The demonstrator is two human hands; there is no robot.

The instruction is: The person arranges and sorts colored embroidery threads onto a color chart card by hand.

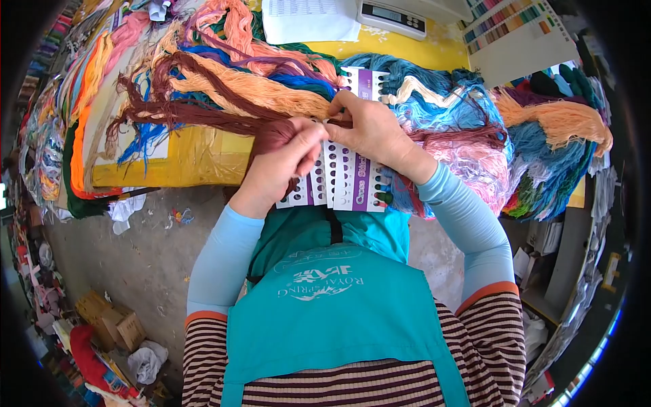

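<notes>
Thread of dark maroon (268,136) lies bunched against the left hand (293,154), its loose strands trailing out toward nine and ten o'clock over the yellow table (203,157). Left fingers are curled in, with the maroon bundle held at them; exactly how tightly they grip cannot be told. The right hand (380,129), just beside at three o'clock, has thumb and forefinger brought together near the edge of the perforated cards (363,173), which carry a purple band and fan out under the hands toward six o'clock, above the teal apron (325,298). Peach skeins (261,95) lie at ten o'clock, beside blue and purple ones. Light-blue and pink skeins (468,156) are heaped at three to four o'clock. A white sheet (308,20) sits at twelve, a scale (392,19) at one, and a colour chart (512,30) between one and two.
</notes>
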